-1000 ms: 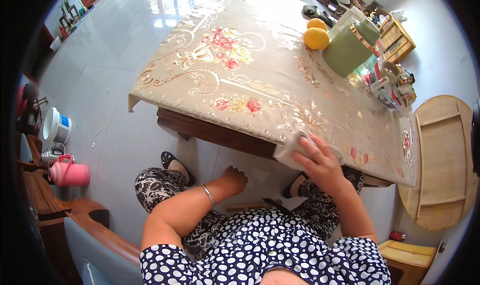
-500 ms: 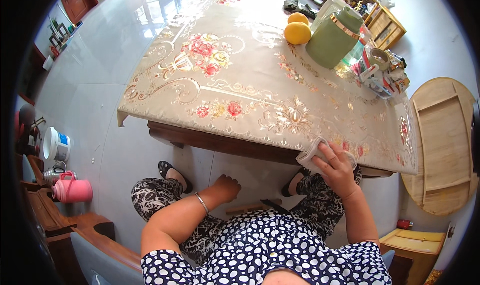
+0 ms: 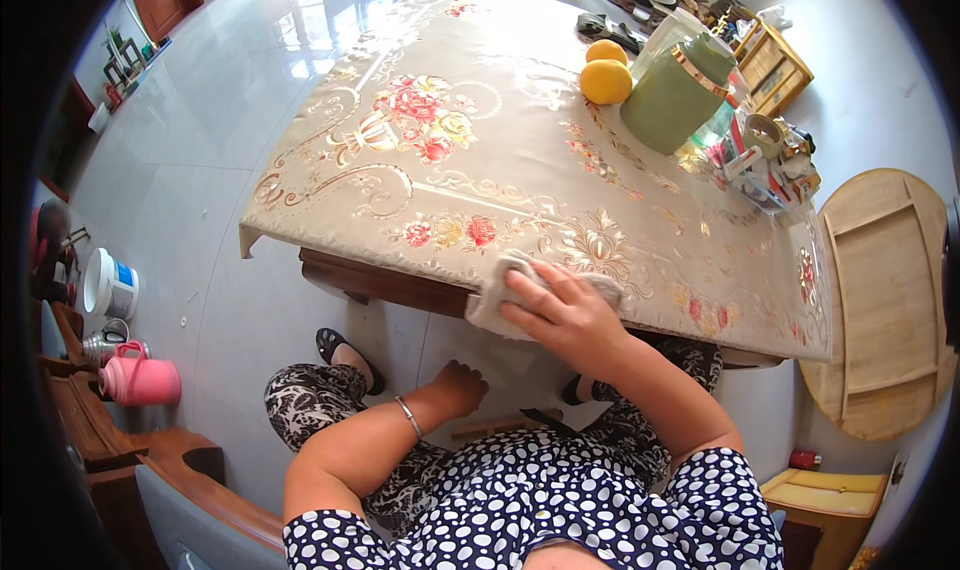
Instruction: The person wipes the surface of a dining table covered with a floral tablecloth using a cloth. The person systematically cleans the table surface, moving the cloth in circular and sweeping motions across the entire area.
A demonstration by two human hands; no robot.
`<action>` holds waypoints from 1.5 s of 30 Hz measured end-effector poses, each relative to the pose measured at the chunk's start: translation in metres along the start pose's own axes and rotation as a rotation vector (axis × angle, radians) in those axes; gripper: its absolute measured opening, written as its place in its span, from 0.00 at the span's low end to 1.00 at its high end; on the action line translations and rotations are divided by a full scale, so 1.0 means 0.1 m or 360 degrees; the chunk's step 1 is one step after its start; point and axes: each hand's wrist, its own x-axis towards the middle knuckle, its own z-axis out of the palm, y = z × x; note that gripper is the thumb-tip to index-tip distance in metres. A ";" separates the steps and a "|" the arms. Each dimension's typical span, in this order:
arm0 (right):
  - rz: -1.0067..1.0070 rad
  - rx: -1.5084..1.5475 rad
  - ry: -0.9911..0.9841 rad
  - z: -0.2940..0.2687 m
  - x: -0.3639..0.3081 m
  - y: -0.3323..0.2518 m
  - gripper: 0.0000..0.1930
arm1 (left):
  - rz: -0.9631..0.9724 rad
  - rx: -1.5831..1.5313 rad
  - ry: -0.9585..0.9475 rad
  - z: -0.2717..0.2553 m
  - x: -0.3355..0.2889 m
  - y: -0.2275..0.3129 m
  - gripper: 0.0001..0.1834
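My right hand (image 3: 572, 318) presses a pale, folded cloth (image 3: 490, 305) onto the near edge of the tablecloth (image 3: 530, 165). Part of the cloth hangs over that edge, and its end shows to the right of my fingers. The tablecloth is beige and shiny, with red and yellow flowers, and covers a dark wooden table (image 3: 400, 286). Below the table edge, over my lap, my left hand (image 3: 462, 388) is held with its fingers curled in and nothing visible in them. A metal bangle (image 3: 408, 418) circles the left wrist.
Two oranges (image 3: 606, 80), a green jug (image 3: 676, 95) and a box of small items (image 3: 765, 175) stand at the table's far right. A round wooden board (image 3: 885, 300) leans at the right. On the left floor are a white bucket (image 3: 108, 283) and a pink flask (image 3: 142, 378).
My right hand has slid left along the near table edge with the cloth under it. The left hand has stayed almost where it was. The view has shifted slightly.
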 end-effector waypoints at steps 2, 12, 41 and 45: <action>-0.0083 0.0059 0.0033 0.10 0.28 -0.06 0.19 | -0.0023 -0.0022 0.0016 0.00 0.00 0.01 0.16; -0.0480 -0.0030 0.0192 0.80 1.73 -0.40 0.17 | -0.0038 -0.0060 0.0161 0.02 -0.01 0.01 0.14; 0.0234 0.0401 0.0075 0.15 0.26 -0.06 0.31 | -0.0088 0.0056 0.0037 -0.12 0.00 -0.09 0.19; 0.0596 0.0373 -0.0014 -0.22 -0.46 0.08 0.33 | -0.0070 0.0051 0.0021 -0.02 0.05 -0.12 0.19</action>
